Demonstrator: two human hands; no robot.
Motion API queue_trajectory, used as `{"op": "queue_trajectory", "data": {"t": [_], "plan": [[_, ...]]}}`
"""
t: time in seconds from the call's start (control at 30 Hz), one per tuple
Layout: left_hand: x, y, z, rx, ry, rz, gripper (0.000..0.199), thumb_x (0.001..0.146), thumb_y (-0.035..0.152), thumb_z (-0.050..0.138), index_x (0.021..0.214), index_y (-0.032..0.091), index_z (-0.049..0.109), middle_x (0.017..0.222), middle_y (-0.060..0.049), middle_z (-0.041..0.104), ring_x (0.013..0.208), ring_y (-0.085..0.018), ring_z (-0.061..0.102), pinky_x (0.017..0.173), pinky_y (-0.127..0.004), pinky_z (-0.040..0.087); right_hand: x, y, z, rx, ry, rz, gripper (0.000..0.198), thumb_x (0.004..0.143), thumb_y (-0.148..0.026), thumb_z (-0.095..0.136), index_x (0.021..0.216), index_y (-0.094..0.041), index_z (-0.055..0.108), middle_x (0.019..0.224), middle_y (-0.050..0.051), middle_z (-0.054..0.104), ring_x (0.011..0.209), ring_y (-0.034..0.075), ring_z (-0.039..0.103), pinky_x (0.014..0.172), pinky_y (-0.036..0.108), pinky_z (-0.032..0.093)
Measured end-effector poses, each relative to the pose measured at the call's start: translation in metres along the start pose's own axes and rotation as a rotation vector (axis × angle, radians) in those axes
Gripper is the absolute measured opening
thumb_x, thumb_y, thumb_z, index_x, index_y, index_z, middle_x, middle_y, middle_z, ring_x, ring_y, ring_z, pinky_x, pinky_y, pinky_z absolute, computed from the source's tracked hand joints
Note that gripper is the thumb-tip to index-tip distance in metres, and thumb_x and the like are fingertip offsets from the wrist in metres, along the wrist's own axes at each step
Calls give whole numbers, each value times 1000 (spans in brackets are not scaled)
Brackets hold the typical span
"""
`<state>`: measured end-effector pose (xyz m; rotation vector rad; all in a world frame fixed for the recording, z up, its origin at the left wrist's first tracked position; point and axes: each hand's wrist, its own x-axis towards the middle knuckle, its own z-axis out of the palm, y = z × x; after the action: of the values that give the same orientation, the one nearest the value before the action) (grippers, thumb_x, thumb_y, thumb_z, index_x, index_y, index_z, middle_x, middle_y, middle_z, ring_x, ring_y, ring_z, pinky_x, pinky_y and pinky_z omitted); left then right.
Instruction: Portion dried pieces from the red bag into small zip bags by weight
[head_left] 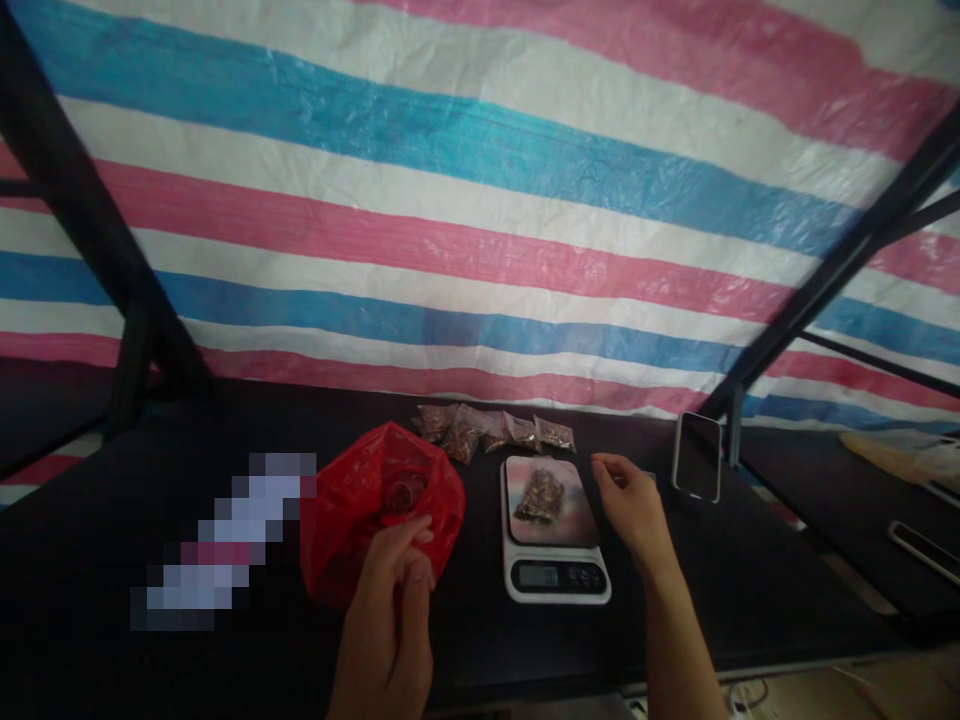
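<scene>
A digital kitchen scale (556, 566) stands in the middle of the black table, and a small clear bag of brown dried bits (540, 495) lies on its metal plate. Just right of that plate is my right hand (630, 500), its fingers loosely bent and apart, with nothing visible in them. My left hand (391, 600) hovers at the near side of an opened red plastic bag (337, 530), fingers half stretched and holding nothing I can see. Inside the red bag shows a round, reddish-brown item (405, 492), too dim to name. The scale's display is unreadable.
Several small filled clear bags (495, 430) lie in a row behind the scale. A phone (697, 457) rests at the right, near a black metal strut (810, 280). Striped plastic sheeting (465, 230) hangs behind the table. Another phone-like object (926, 550) lies farther right.
</scene>
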<state>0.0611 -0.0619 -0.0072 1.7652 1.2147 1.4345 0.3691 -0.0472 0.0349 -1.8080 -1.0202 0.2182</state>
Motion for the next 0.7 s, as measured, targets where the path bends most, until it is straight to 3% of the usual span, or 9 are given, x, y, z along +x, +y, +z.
{"op": "queue_trajectory", "data": {"t": [0.23, 0.7], "plan": [[-1, -1, -3, 30, 5, 253, 24, 108, 21, 43, 127, 25, 58, 80, 3, 61, 69, -14, 62, 70, -25, 53, 3, 0, 8, -36, -46, 9, 37, 81, -47, 58, 92, -20, 80, 84, 12, 83, 83, 31, 78, 80, 41, 56], [-5, -2, -7, 124, -11, 334, 26, 104, 14, 47, 125, 27, 57, 83, 3, 65, 78, -14, 69, 78, -23, 58, 0, -16, 13, -97, -59, 40, 28, 80, -38, 61, 93, -22, 81, 86, 8, 82, 83, 29, 76, 80, 39, 52]]}}
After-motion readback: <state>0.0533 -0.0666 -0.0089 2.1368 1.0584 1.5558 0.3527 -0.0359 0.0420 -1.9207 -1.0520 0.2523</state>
